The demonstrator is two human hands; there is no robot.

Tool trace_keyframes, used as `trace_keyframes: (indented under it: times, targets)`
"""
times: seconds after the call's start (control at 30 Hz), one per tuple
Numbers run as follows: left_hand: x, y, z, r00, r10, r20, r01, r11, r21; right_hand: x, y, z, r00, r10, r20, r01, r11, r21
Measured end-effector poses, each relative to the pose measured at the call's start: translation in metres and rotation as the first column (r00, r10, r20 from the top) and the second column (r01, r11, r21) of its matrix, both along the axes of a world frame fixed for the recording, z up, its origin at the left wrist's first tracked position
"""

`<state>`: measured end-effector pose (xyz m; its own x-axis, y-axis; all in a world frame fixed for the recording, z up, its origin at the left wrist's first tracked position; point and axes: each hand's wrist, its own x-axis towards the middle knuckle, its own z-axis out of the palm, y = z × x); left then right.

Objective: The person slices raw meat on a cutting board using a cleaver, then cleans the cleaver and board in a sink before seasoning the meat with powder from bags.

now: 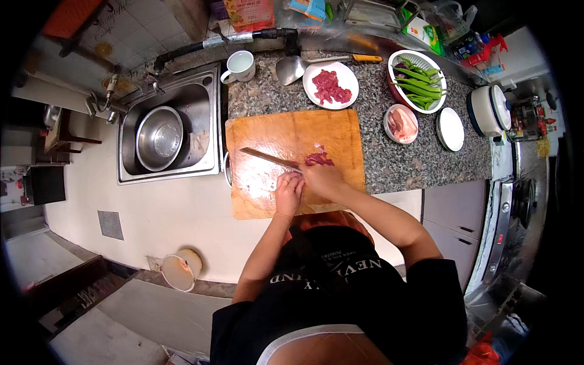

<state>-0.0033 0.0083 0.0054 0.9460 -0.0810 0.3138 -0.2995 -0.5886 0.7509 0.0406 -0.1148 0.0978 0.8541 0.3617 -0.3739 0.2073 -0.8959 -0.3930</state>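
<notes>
A kitchen knife [267,157] points to the far left over the wooden cutting board [255,194], its handle end inside my closed right hand [322,181]. Right against that hand, on its left, my left hand [289,191] has its fingers curled together by the base of the blade. Whatever the left fingers hold, if anything, is hidden. A small heap of cut red meat [319,159] lies on the board just beyond my right hand. Behind the board, a white plate [310,96] bears more sliced meat [331,87].
Left of the board is a steel sink [204,164] with a metal basin [159,139]. Along the counter stand a mug [241,66], a spatula [292,70], a colander [439,67] of green peppers [420,84], a bowl of meat [401,124], a white dish [450,129] and a rice cooker [488,111].
</notes>
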Motion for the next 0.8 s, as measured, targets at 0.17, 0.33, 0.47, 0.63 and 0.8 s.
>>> trace_keyframes:
  times: [0.17, 0.33, 0.47, 0.63, 0.8]
  targets:
    - [0.003, 0.003, 0.000, 0.999, -0.018, 0.051, 0.017, 1.000, 0.013, -0.033, -0.050, 0.019, 1.000, -0.003, -0.027, 0.002, 0.999, -0.053]
    - [0.001, 0.006, -0.009, 0.999, -0.037, -0.007, 0.037, 0.997, 0.064, -0.058, -0.071, 0.028, 0.992, 0.005, -0.127, -0.017, 0.996, -0.092]
    - [0.001, 0.007, -0.010, 0.999, -0.050, -0.011, 0.050, 0.997, 0.051, -0.059, -0.072, 0.024, 0.989, 0.003, -0.149, -0.013, 0.997, -0.070]
    - [0.001, 0.004, -0.008, 0.998, -0.065, -0.026, 0.066, 0.996, 0.068, -0.018, -0.015, -0.004, 0.994, -0.026, -0.110, 0.030, 0.999, 0.037]
    - [0.006, 0.002, -0.003, 0.997, -0.026, 0.077, 0.025, 1.000, 0.013, -0.009, -0.035, -0.002, 0.994, -0.085, -0.070, 0.087, 0.996, 0.024]
